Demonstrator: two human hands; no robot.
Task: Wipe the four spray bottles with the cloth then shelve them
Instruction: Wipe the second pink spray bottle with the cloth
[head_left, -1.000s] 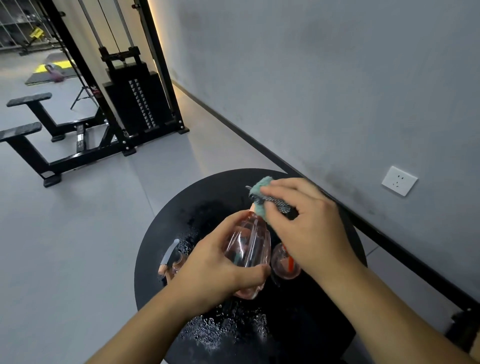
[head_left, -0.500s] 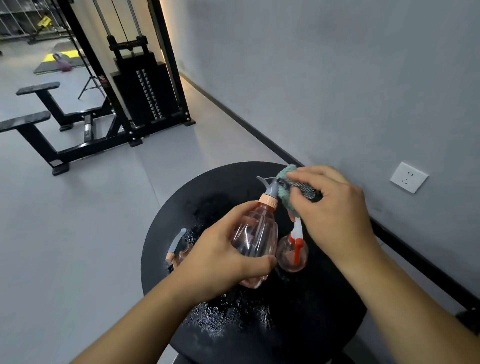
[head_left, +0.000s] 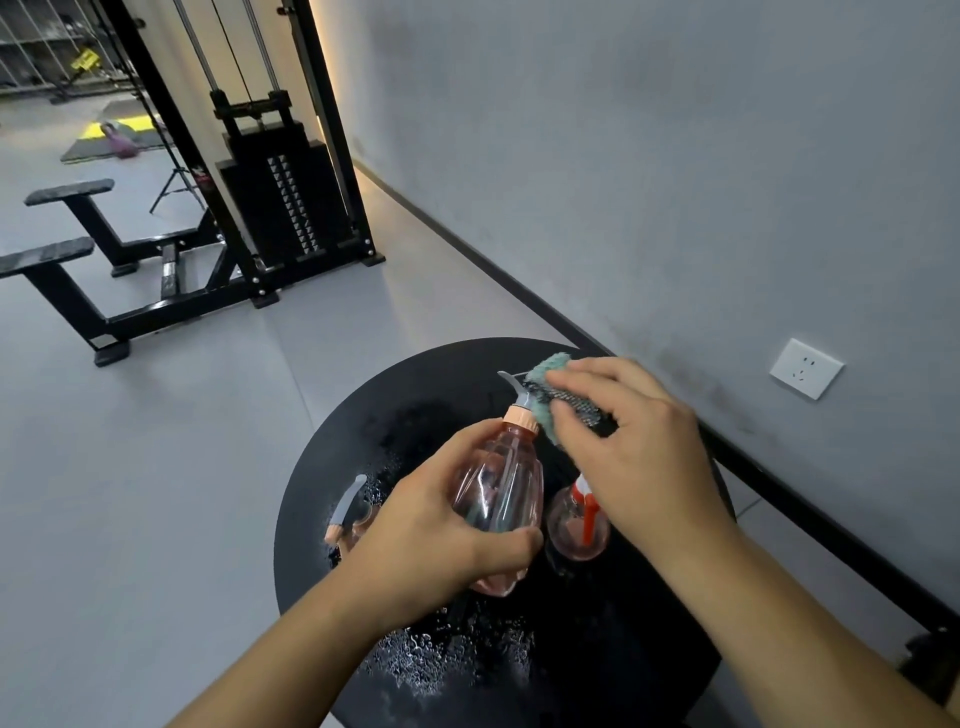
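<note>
Three translucent pink plastic spray bottles show above a round, glossy black table (head_left: 322, 525) speckled with water droplets, set near a grey wall with a white wall socket (head_left: 805, 368) and a dark skirting strip. One pink bottle with a peach collar and grey spray head (head_left: 498, 488) is lifted off the table, tilted, gripped around its body by the left hand (head_left: 431, 540), fingers and thumb curled round it. Right hand (head_left: 639, 441) pinches a teal fluffy cloth with a dark mesh side (head_left: 550, 395) and presses it against that bottle's spray head. Second bottle, round with a red and white trigger (head_left: 576, 525), stands on the table just beside the held one, under the right wrist. Third bottle, with a grey lever top (head_left: 350, 512), sits partly hidden behind the left hand. Beyond, on a pale grey floor, stand one black cable weight machine (head_left: 285, 208) and a black bench frame (head_left: 67, 260). No readable writing or labels can be made out
</note>
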